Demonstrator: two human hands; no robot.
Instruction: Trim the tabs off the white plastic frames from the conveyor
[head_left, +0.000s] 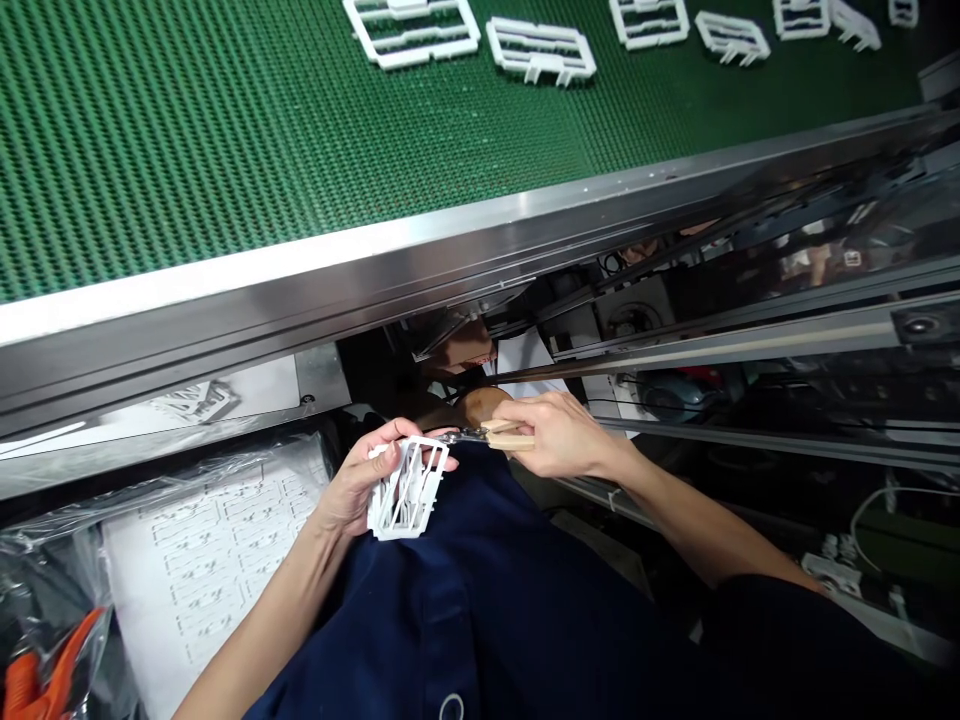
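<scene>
A white moulded-plastic frame (409,488), its open rectangular outline crossed by slanted inner ribs and edged with short tabs, is held tilted just in front of the person's chest, below the steel edge of the line. It is gripped by the left hand (364,485), whose curled fingers are closed around its upper and outer edges. The metal tips of a pair of wood-handled metal snips (487,436) are brought against the frame's upper corner. The pale wooden handles are gripped by the right hand (555,435), with the fingers closed around them.

A dark navy work shirt (465,610) fills the lower part of the view, directly beneath both hands. To the left, a white sheet printed with rows of grey part outlines (210,570) lies under clear plastic film (67,560), and an orange-handled tool (45,670) is seen at the lower left corner. Above, a green textured conveyor belt (225,130) is bordered by a brushed stainless-steel rail (315,270). Similar white plastic frames (540,50) are spread in a row along the belt's far part. At the right, a white cable (892,500) is seen among dark machine parts below the rail.
</scene>
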